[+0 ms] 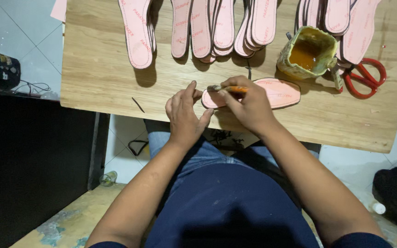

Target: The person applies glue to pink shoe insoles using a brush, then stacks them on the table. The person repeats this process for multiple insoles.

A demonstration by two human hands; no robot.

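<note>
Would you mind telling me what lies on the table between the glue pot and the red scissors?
In the head view, pink insoles and a small tool lie between the glue pot and the red scissors.

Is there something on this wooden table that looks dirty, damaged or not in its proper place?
Yes. The small glue pot holding orange-brown liquid is thickly crusted with dried yellowish drips on rim and sides. A thin dark stick lies alone near the table's front edge, left of the left hand. The pink insole under the right hand looks intact.
</note>
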